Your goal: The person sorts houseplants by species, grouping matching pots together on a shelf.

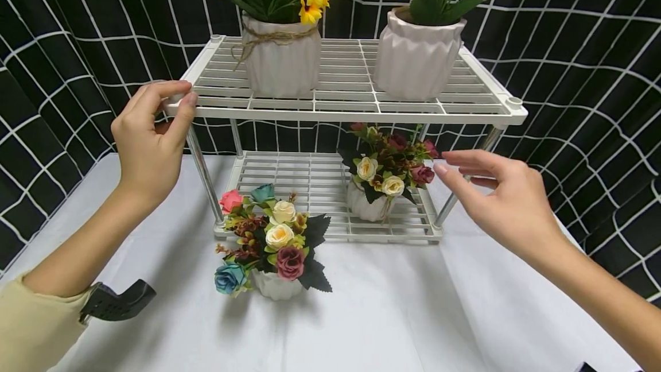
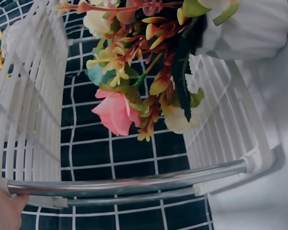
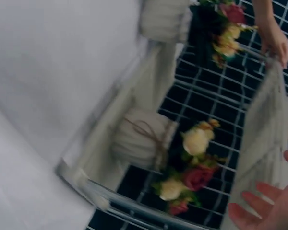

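A white two-tier wire shelf rack point(image 1: 341, 115) with metal posts stands in the middle of the head view. My left hand point(image 1: 150, 142) grips the front left corner of its top tier, thumb in front and fingers over the edge. Off the rack's right side, my right hand point(image 1: 503, 200) is held with relaxed fingers and nothing in them, its fingertips close to the red and cream roses point(image 1: 393, 185) of a white pot point(image 1: 369, 204) on the lower tier. Another white pot point(image 1: 277, 286) of mixed roses point(image 1: 279, 235) sits on the table in front of the rack.
Two ribbed white pots, one tied with twine point(image 1: 281, 65) and one plain point(image 1: 419, 59), hold yellow sunflowers on the top tier. White cloth point(image 1: 361, 314) covers the table. Behind and at both sides hangs black fabric with a white grid point(image 1: 583, 68).
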### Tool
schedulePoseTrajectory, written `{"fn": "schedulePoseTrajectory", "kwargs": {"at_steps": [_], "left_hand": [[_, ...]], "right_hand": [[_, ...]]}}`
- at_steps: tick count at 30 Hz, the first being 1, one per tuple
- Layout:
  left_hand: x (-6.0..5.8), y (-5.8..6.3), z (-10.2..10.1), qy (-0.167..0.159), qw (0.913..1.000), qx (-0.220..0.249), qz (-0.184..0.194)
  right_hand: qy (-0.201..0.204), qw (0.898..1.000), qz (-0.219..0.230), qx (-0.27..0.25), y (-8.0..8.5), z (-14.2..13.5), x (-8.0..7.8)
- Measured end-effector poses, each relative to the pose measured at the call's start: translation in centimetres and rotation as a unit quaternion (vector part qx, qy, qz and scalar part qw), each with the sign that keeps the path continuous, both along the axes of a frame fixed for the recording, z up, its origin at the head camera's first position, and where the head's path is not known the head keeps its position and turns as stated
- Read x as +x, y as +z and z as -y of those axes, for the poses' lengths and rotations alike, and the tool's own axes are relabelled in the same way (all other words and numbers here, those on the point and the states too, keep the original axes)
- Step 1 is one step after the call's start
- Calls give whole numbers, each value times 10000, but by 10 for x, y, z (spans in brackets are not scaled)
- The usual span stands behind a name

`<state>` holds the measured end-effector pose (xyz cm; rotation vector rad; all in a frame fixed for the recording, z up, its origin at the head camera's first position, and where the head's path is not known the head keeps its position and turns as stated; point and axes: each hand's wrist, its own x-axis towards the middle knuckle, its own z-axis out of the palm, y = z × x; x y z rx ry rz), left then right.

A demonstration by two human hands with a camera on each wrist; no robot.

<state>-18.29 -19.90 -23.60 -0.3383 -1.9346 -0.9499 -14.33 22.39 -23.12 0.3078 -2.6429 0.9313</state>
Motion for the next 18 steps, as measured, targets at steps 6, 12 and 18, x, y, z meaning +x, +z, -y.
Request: {"fn": "schedulePoseTrajectory", "kwargs": {"at_steps": [6, 12, 18], "left_hand": [[6, 5, 0, -1, 9996, 79, 266], [7, 5, 0, -6, 9994, 141, 323], [6, 4, -1, -33, 9994, 182, 293]], "right_hand": [[-53, 9981, -582, -181, 26, -8, 0], [-313, 9926, -1121, -336, 43, -14, -7], [-473, 9839, -1673, -416, 51, -17, -20]]}}
